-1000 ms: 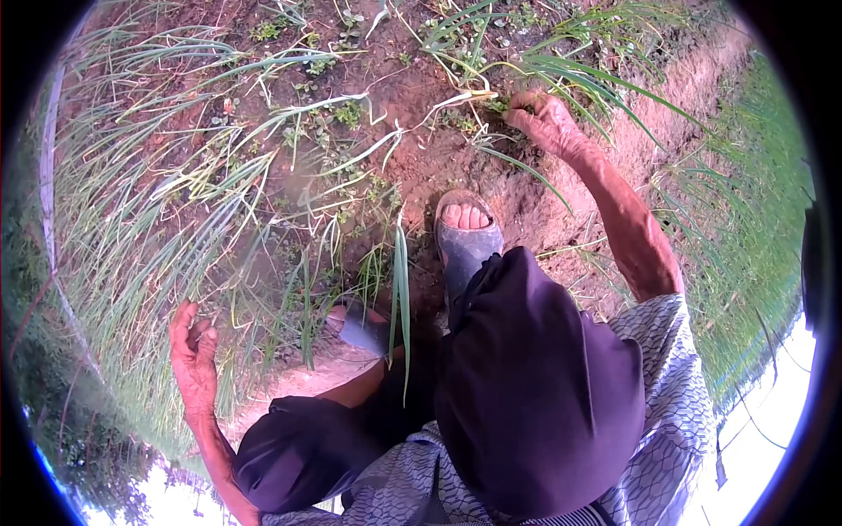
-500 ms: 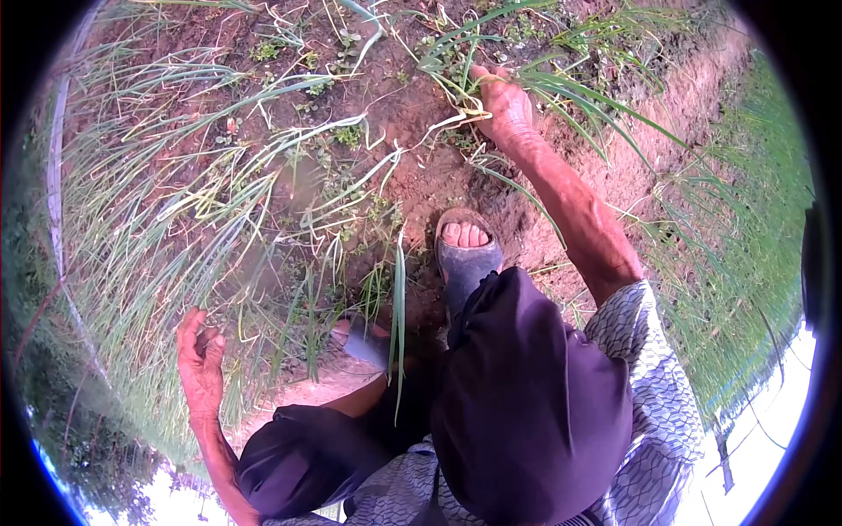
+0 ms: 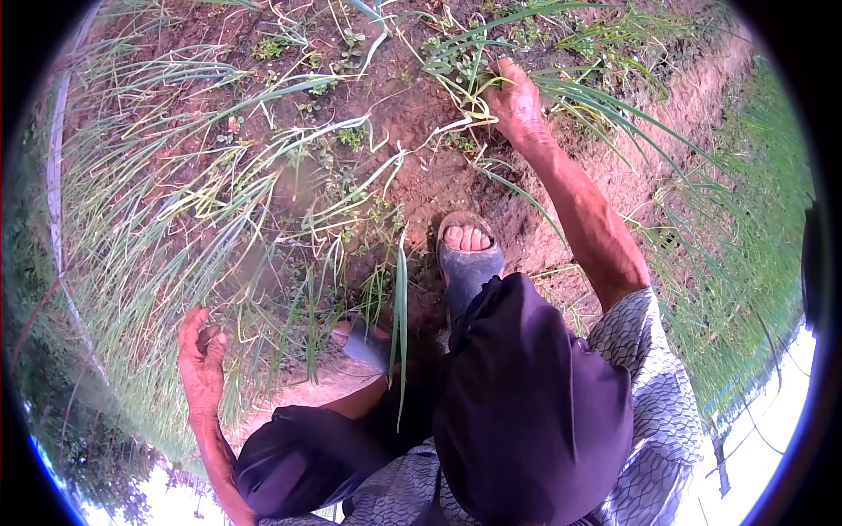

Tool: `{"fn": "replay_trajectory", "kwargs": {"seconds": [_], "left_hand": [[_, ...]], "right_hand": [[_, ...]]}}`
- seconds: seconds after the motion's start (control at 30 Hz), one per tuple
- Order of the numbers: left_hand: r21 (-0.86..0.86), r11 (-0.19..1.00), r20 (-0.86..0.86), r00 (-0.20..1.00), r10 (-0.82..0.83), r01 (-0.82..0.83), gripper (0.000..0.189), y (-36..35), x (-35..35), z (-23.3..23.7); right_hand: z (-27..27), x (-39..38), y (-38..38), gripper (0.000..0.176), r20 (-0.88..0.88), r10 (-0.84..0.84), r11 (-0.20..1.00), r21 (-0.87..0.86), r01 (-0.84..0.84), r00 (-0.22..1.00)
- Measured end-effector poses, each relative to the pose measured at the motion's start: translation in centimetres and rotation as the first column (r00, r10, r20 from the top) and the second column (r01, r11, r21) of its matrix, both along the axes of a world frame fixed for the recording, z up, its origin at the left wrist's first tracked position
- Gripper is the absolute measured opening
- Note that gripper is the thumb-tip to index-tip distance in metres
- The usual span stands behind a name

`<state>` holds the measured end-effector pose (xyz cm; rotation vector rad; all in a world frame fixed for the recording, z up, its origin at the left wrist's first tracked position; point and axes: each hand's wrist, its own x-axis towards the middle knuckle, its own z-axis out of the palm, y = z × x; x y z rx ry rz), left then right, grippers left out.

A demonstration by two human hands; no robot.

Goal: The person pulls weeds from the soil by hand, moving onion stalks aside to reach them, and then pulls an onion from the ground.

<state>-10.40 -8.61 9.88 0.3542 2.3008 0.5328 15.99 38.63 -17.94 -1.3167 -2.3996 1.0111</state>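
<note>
My right hand [image 3: 517,103] reaches low to the soil at the upper right, beside long green onion leaves [image 3: 605,103] and small weeds [image 3: 456,60]. Its fingers are closed and point down; whatever they grip is hidden. At the lower left, my left hand [image 3: 202,364] hovers by the onion plants [image 3: 232,193], fingers loosely bent, the thumb apart from them. I see nothing held in it. Some onion leaves bend over and are yellowed near the base.
My sandalled foot [image 3: 469,254] stands on bare soil [image 3: 421,188] between the plants; the other sandal [image 3: 364,342] is partly shaded. Dark-clothed knees [image 3: 535,403] fill the lower middle. A grassy strip [image 3: 745,228] runs along the right, and a pale line [image 3: 57,175] borders the left.
My right hand has shifted slightly to the right and up, still low among the leaves. My left hand stays nearly in place.
</note>
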Motion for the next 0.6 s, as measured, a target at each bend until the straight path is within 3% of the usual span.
{"fn": "replay_trajectory", "kwargs": {"seconds": [0.07, 0.1, 0.2, 0.3, 0.4, 0.5, 0.53, 0.57, 0.6], "left_hand": [[0.014, 1.0, 0.001, 1.0, -0.002, 0.002, 0.047, 0.1, 0.0, -0.1], [0.016, 1.0, 0.001, 1.0, -0.004, 0.004, 0.047, 0.3, 0.0, 0.0], [0.014, 1.0, -0.003, 1.0, -0.006, 0.006, 0.048, 0.7, 0.1, 0.3], [0.013, 1.0, 0.001, 1.0, -0.006, 0.006, 0.048, 0.5, 0.1, 0.2], [0.023, 1.0, 0.007, 1.0, -0.007, 0.007, 0.048, -0.2, -0.1, 0.0], [-0.005, 1.0, -0.004, 1.0, -0.005, 0.005, 0.048, -0.3, 0.0, 0.1], [-0.007, 1.0, 0.0, 1.0, 0.005, -0.005, 0.048, -0.1, 0.1, 0.1], [-0.007, 1.0, 0.003, 1.0, 0.016, -0.016, 0.048, 0.0, 0.1, 0.1], [0.0, 1.0, 0.001, 1.0, 0.013, -0.013, 0.048, 0.1, 0.1, 0.1]], "right_hand": [[0.4, -1.1, 0.0, 0.063, 0.037, 0.085, 0.99, 0.111, -0.089, 0.996], [0.9, -2.3, 0.2, 0.071, 0.207, 0.08, 0.995, 0.041, -0.09, 0.975], [1.3, -4.3, 0.3, 0.081, 0.112, 0.042, 0.997, 0.053, -0.048, 0.993], [4.1, -5.7, 0.3, 0.059, 0.224, 0.097, 0.993, 0.047, -0.11, 0.97], [-0.3, -5.0, 1.4, 0.044, 0.218, 0.265, 0.903, 0.286, -0.321, 0.939], [-1.5, -4.8, 2.9, 0.037, 0.12, 0.365, 0.859, 0.339, -0.383, 0.923], [-2.1, -5.3, 3.2, 0.03, 0.063, 0.294, 0.891, 0.344, -0.297, 0.954], [-2.5, -5.6, 4.1, 0.027, 0.121, 0.177, 0.973, 0.127, -0.192, 0.977], [-2.6, -5.5, 4.4, 0.027, -0.135, 0.077, 0.997, 0.023, -0.075, 0.988]]}}
